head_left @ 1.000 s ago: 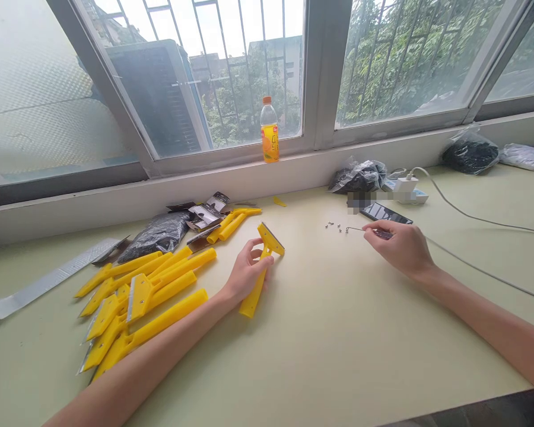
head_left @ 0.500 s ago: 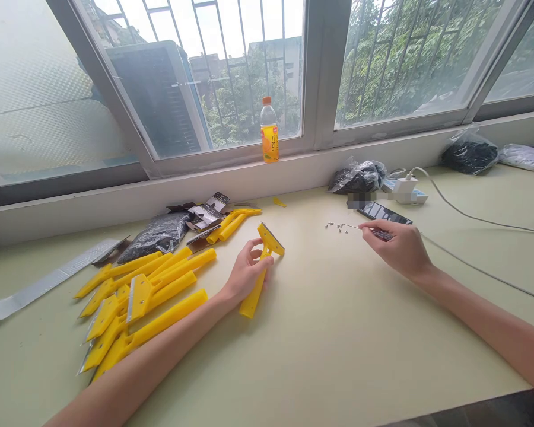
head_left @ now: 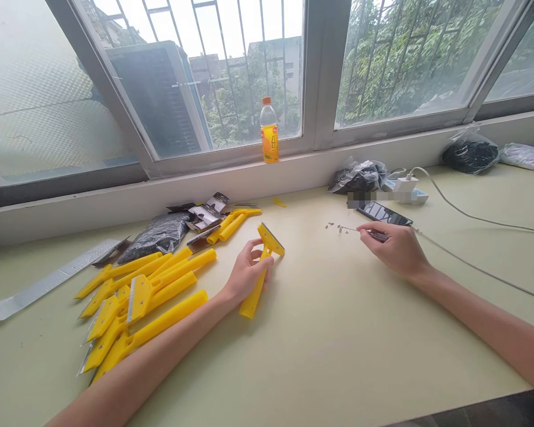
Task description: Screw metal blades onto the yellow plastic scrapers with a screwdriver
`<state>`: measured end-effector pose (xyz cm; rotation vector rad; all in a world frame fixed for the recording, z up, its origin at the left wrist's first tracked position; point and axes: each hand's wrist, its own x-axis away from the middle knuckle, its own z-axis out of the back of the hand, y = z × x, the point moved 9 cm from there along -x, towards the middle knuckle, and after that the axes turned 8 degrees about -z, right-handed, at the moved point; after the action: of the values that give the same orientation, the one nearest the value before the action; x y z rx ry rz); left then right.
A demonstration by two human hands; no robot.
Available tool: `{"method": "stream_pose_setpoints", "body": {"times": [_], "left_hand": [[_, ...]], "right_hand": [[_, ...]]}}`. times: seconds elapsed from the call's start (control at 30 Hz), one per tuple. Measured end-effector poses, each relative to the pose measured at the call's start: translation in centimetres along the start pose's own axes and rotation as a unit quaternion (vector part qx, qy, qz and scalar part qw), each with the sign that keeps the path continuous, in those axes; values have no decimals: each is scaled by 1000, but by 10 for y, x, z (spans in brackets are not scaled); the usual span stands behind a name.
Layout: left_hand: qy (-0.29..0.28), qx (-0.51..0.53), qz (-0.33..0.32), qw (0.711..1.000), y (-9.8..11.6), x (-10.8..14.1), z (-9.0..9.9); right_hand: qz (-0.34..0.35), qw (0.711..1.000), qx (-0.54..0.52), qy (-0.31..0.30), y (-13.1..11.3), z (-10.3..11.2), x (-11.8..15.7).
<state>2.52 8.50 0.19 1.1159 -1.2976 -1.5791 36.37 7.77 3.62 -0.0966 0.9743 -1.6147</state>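
Currently gripping yellow scraper (head_left: pixel 258 283) in left hand (head_left: pixel 245 271), pinching screwdriver (head_left: pixel 377 236) in right (head_left: pixel 394 246), tip at screws (head_left: pixel 339 229).

Left hand (head_left: pixel 249 271) grips yellow scraper (head_left: pixel 267 255) mid-counter. Right hand (head_left: pixel 394 246) holds thin driver (head_left: pixel 376 235), tip at small screws (head_left: pixel 340 229). Scraper pile (head_left: pixel 146 296) at left.

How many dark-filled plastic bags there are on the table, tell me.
3: the left bag, just beyond the yellow scrapers; the middle bag, behind the smartphone; the right bag, beside the white bag.
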Motion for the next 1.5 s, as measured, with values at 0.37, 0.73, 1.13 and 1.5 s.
{"method": "stream_pose_setpoints", "body": {"times": [0.37, 0.73, 1.13, 1.5], "left_hand": [[-3, 5, 0, 1000, -1, 0, 0], [-6, 0, 3, 1000, -3, 0, 0], [-6, 5, 3, 1000, -2, 0, 1], [-4, 4, 7, 1000, -1, 0, 0]], "right_hand": [[8, 1000, 2, 1, 0, 0, -1], [-6, 1000, 0, -4, 2, 0, 0], [18, 1000, -9, 0, 1, -3, -2], [28, 999, -25, -18, 2, -8, -2]]}}
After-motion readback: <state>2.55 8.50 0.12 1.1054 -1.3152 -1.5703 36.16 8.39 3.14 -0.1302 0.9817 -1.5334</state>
